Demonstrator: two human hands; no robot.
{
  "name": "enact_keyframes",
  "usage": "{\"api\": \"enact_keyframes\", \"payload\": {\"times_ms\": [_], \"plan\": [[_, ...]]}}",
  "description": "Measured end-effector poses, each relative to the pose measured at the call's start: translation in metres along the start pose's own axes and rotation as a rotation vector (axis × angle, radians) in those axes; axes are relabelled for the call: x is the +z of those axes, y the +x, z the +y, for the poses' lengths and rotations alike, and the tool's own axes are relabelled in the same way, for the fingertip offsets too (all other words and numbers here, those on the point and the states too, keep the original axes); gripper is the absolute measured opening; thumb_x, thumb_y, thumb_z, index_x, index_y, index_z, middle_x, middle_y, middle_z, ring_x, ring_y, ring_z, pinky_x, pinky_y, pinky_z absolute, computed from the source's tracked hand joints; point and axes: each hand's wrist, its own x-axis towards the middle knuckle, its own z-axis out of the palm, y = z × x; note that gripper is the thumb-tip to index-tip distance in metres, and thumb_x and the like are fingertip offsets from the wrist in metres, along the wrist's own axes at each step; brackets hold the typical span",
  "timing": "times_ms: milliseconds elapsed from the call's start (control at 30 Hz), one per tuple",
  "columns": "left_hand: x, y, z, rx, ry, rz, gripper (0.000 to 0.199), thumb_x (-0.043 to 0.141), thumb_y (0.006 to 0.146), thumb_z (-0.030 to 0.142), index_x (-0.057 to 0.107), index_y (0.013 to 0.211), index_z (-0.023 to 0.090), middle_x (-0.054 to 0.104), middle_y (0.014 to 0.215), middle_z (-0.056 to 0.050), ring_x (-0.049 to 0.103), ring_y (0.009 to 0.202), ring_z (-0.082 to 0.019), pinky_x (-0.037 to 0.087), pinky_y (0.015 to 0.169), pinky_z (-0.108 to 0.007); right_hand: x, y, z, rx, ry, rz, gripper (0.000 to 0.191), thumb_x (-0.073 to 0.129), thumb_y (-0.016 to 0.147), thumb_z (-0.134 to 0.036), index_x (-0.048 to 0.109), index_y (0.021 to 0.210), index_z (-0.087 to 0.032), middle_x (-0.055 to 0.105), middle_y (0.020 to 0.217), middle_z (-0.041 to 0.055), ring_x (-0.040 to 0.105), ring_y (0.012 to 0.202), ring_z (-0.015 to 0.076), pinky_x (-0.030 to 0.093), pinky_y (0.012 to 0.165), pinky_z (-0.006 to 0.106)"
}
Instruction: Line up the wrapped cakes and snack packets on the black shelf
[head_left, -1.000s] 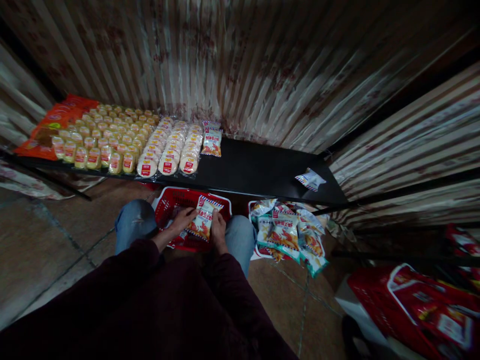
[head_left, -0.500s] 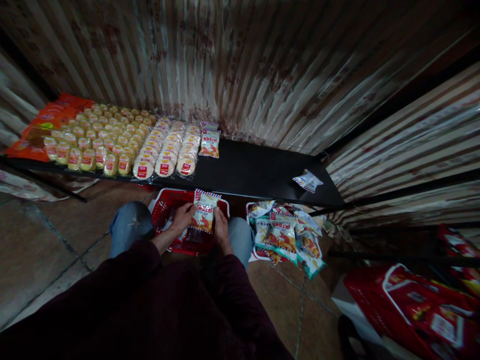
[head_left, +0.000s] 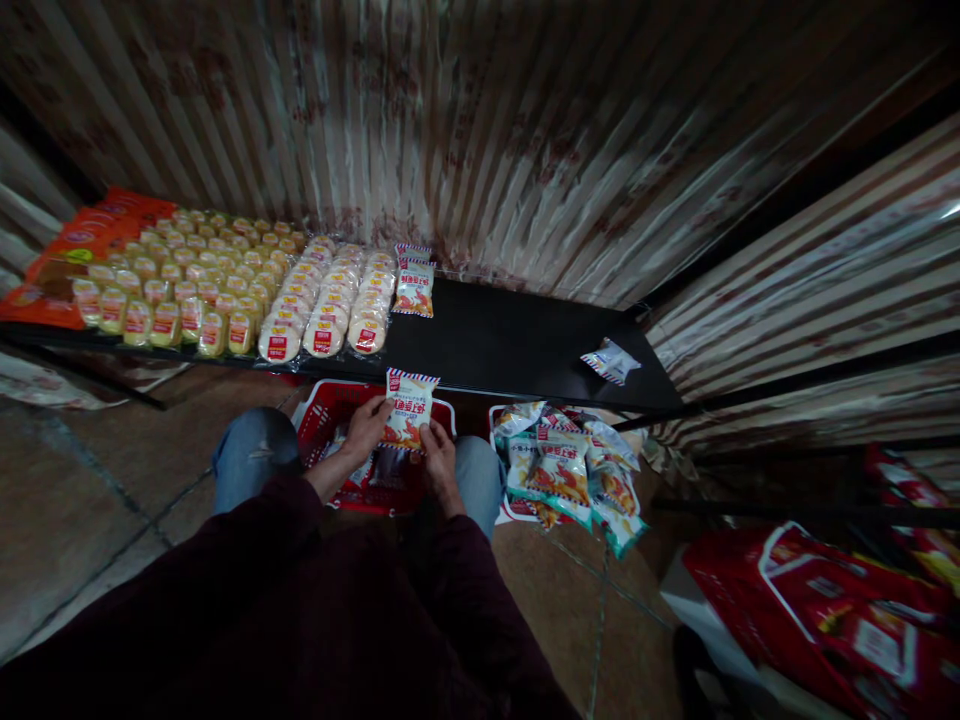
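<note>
A snack packet [head_left: 407,408] is gripped at its lower left edge by the left hand [head_left: 365,428], and at its lower right corner by the right hand [head_left: 437,462]; both hands are closed on it. The packet is held upright, printed face to the camera, above a red basket [head_left: 324,412] that is set on the floor between the person's knees. More packets can be made out inside the basket, though dimly.

Just beyond the raised packet, the front edge of a low black shelf [head_left: 510,345] is seen. On its left part, rows of round wrapped cakes [head_left: 330,300] are laid out, with smaller yellow wrapped pieces [head_left: 180,285] beside them and orange bags [head_left: 82,245] at the far left. A matching packet [head_left: 415,285] is lain just right of the round cakes. A small white packet [head_left: 611,361] is left alone near the shelf's right end.

To the right of the basket, a heap of teal-edged snack bags [head_left: 570,470] is piled. At the far right, red bags [head_left: 832,610] are seen.
</note>
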Motion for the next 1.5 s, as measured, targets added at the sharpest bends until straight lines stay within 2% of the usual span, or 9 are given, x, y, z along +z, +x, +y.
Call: {"api": "enact_keyframes", "payload": {"times_ms": [300, 467, 600, 700, 833, 1033, 1333, 1500], "plan": [[0.009, 0.004, 0.012, 0.011, -0.106, -0.015, 0.036, 0.059, 0.069, 0.043, 0.068, 0.090, 0.016, 0.070, 0.084, -0.004, 0.061, 0.072, -0.016, 0.047, 0.066, -0.025, 0.000, 0.007, -0.005, -0.023, -0.016, 0.021, 0.034, 0.071, 0.066, -0.042, 0.067, 0.096, -0.027, 0.074, 0.091, 0.0013, 0.068, 0.079, 0.0186, 0.054, 0.073, 0.030], [0.015, 0.012, 0.011, 0.031, -0.105, -0.023, 0.041, 0.055, 0.073, 0.043, 0.068, 0.100, 0.014, 0.071, 0.089, -0.006, 0.062, 0.073, -0.018, 0.049, 0.065, -0.027, 0.000, 0.014, -0.005, -0.006, 0.030, 0.043, 0.042, 0.072, 0.067, -0.044, 0.065, 0.101, -0.020, 0.074, 0.090, 0.0037, 0.067, 0.074, 0.0181, 0.054, 0.069, 0.031], [0.020, 0.017, 0.013, 0.063, -0.118, 0.001, 0.041, 0.054, 0.076, 0.042, 0.068, 0.106, 0.016, 0.072, 0.095, -0.006, 0.064, 0.080, -0.019, 0.051, 0.070, -0.028, 0.004, 0.013, -0.012, -0.018, 0.028, 0.026, 0.043, 0.072, 0.068, -0.045, 0.064, 0.102, -0.019, 0.073, 0.095, 0.0055, 0.067, 0.081, 0.0198, 0.054, 0.076, 0.034], [0.023, 0.020, 0.017, 0.079, -0.123, 0.045, 0.040, 0.056, 0.077, 0.041, 0.068, 0.106, 0.017, 0.072, 0.102, -0.006, 0.065, 0.086, -0.020, 0.051, 0.076, -0.030, 0.007, 0.012, -0.017, -0.041, 0.014, -0.018, 0.050, 0.073, 0.068, -0.043, 0.061, 0.112, -0.020, 0.071, 0.106, 0.0067, 0.067, 0.091, 0.0203, 0.052, 0.084, 0.035], [0.026, 0.024, 0.024, 0.058, -0.130, 0.037, 0.044, 0.056, 0.077, 0.042, 0.065, 0.112, 0.016, 0.070, 0.110, -0.007, 0.064, 0.094, -0.021, 0.051, 0.081, -0.031, 0.007, 0.017, -0.019, -0.045, 0.025, -0.045, 0.059, 0.075, 0.067, -0.040, 0.057, 0.120, -0.022, 0.068, 0.114, 0.0065, 0.065, 0.100, 0.0202, 0.050, 0.091, 0.035], [0.022, 0.027, 0.031, 0.001, -0.177, -0.049, 0.052, 0.055, 0.079, 0.043, 0.059, 0.122, 0.014, 0.064, 0.121, -0.011, 0.062, 0.104, -0.022, 0.049, 0.087, -0.032, 0.011, 0.025, -0.026, -0.027, 0.070, 0.039, 0.052, 0.075, 0.065, -0.041, 0.062, 0.112, -0.023, 0.071, 0.106, 0.0051, 0.067, 0.093, 0.0210, 0.053, 0.086, 0.037], [0.021, 0.024, 0.038, 0.026, -0.157, -0.076, 0.046, 0.060, 0.077, 0.045, 0.062, 0.113, 0.017, 0.068, 0.114, -0.008, 0.061, 0.106, -0.023, 0.047, 0.091, -0.033, 0.017, 0.039, -0.040, -0.047, 0.044, 0.014, 0.057, 0.072, 0.068, -0.041, 0.059, 0.119, -0.021, 0.072, 0.101, 0.0055, 0.067, 0.085, 0.0192, 0.054, 0.078, 0.034], [0.023, 0.027, 0.035, 0.016, -0.205, -0.117, 0.051, 0.064, 0.071, 0.046, 0.061, 0.112, 0.016, 0.070, 0.107, -0.008, 0.063, 0.100, -0.022, 0.049, 0.088, -0.034, 0.016, 0.042, -0.044, -0.056, 0.020, 0.034, 0.054, 0.071, 0.069, -0.040, 0.060, 0.118, -0.020, 0.072, 0.103, 0.0063, 0.067, 0.083, 0.0189, 0.054, 0.076, 0.033]]}}
